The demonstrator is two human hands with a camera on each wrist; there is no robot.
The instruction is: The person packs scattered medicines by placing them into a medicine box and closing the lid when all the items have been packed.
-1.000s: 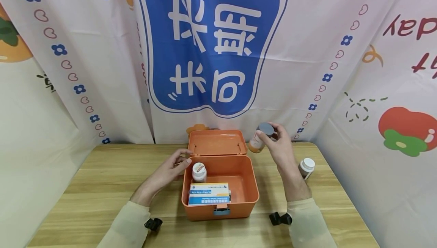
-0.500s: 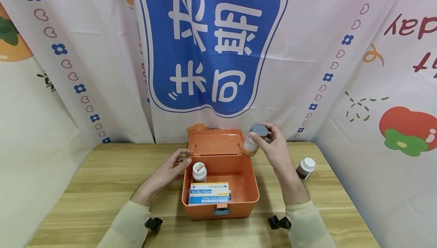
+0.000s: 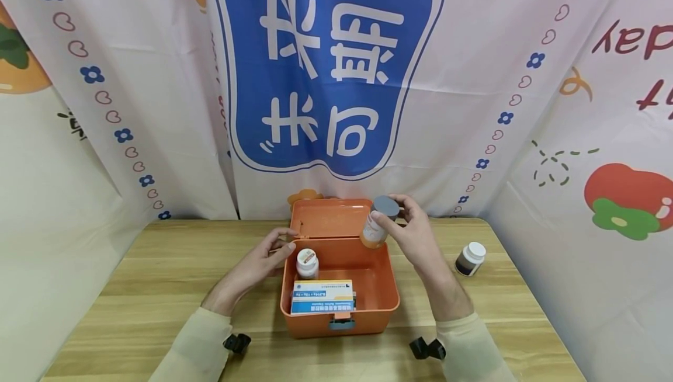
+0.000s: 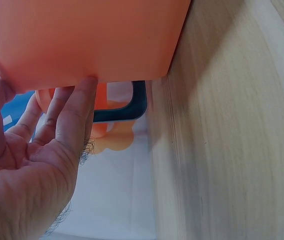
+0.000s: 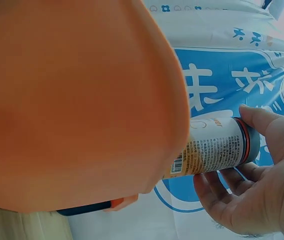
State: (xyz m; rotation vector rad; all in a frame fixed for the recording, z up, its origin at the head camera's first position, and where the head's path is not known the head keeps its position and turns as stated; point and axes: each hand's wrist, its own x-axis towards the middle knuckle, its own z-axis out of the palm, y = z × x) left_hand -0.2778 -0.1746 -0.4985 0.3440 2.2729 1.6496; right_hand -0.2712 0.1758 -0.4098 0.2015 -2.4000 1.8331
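My right hand [image 3: 412, 230] pinches a supplement bottle [image 3: 374, 231] near its grey cap. It is tilted over the back right rim of an open orange plastic box [image 3: 336, 328]; in the right wrist view the box wall hides the bottle's lower end. My left hand [image 3: 267, 255] rests fairly straight fingers on the box's back left corner, thumb at the rim; the left wrist view shows the fingertips [image 4: 87, 85] touching the wall. Inside the box stand a white-capped pill bottle [image 3: 307, 265], at the back left, and a blue-and-white medicine carton [image 3: 322, 297] at the front.
The box's lid [image 3: 331, 219] is folded back towards the patterned cloth [image 3: 452, 107] behind the table [image 3: 173, 277]. A dark-labelled bottle with a white cap [image 3: 470, 258] stands at the right of the table. A dark handle [image 4: 127, 111] shows behind the box.
My right hand has carried the grey-capped bottle leftward and slightly down, from beside the lid to over the box's back right rim. My left hand stays at the corner.
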